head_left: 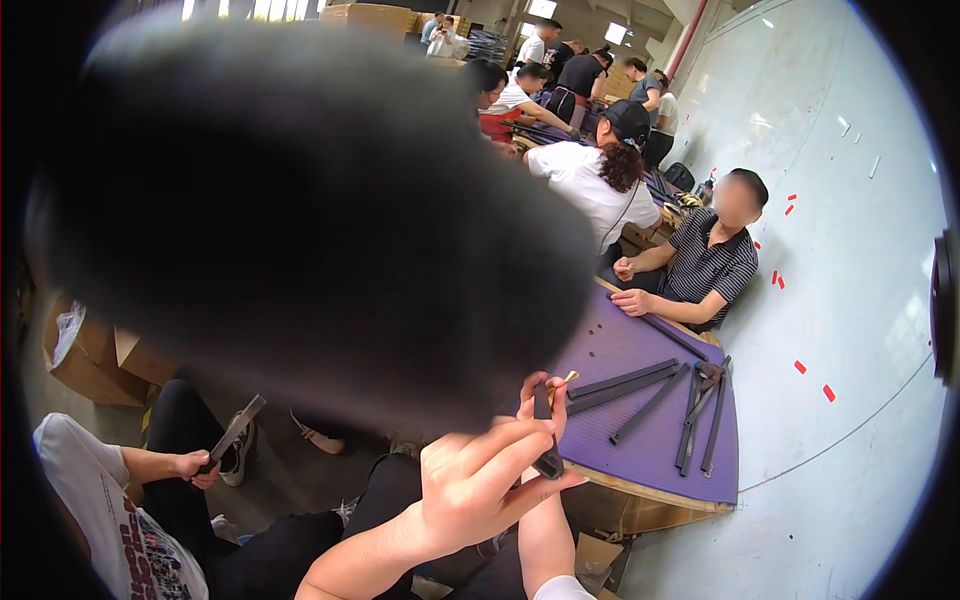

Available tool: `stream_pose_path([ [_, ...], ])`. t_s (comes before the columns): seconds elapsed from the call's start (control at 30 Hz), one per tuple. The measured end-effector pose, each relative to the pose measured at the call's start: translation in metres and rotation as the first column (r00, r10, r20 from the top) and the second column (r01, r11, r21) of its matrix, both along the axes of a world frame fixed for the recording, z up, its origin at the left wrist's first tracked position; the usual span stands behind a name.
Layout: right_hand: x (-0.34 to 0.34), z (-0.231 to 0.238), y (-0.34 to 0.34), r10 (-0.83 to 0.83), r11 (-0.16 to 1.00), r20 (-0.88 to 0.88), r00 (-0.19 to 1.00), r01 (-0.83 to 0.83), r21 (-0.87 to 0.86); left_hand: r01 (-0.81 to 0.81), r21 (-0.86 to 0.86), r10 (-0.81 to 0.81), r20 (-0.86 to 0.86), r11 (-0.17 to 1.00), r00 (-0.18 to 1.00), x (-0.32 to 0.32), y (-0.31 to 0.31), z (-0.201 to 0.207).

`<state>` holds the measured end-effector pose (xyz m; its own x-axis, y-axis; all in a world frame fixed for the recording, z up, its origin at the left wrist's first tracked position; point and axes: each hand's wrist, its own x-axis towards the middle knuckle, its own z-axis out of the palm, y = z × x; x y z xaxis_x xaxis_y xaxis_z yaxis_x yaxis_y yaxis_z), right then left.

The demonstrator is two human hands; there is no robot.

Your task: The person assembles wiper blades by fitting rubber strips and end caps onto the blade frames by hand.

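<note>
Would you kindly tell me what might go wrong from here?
The black bar is held in the fingers of the left hand near the edge of the purple-topped table, so a slip might drop it to the floor. The tiny dark pieces lie loose on that table and could be knocked away. The large blurred dark shape covers much of the view, so something behind it may go unnoticed.

Bright wall [860, 270], v. blurry obj. [320, 230]
</note>
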<state>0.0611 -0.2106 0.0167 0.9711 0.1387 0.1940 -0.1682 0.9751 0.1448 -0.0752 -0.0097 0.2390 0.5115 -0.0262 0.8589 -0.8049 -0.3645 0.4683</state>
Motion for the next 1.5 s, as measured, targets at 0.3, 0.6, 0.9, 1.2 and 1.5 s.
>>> stream_pose_path([
  [0.3,-0.037,0.065,0.038,-0.055,0.942,-0.122,0.991,0.011,-0.336,-0.101,-0.073,0.105,0.046,0.992,0.993,0.009,-0.018,0.012],
  [0.6,-0.043,0.065,0.038,-0.114,0.886,-0.224,0.968,-0.003,-0.464,-0.089,-0.117,0.100,0.094,0.989,0.991,0.017,-0.015,0.021],
  [0.9,-0.015,0.008,-0.009,0.033,0.928,-0.184,0.982,-0.098,-0.360,0.158,-0.106,-0.156,0.026,0.982,0.987,0.024,-0.009,0.005],
  [1.2,-0.003,0.000,-0.107,-0.241,0.893,0.094,0.966,0.258,-0.368,0.159,-0.215,-0.229,-0.359,0.964,0.905,0.020,0.034,-0.122],
  [1.5,-0.014,0.023,-0.098,-0.392,0.409,0.159,0.906,0.326,-0.853,-0.240,-0.794,-0.684,-0.605,0.559,0.409,0.014,0.044,-0.215],
])
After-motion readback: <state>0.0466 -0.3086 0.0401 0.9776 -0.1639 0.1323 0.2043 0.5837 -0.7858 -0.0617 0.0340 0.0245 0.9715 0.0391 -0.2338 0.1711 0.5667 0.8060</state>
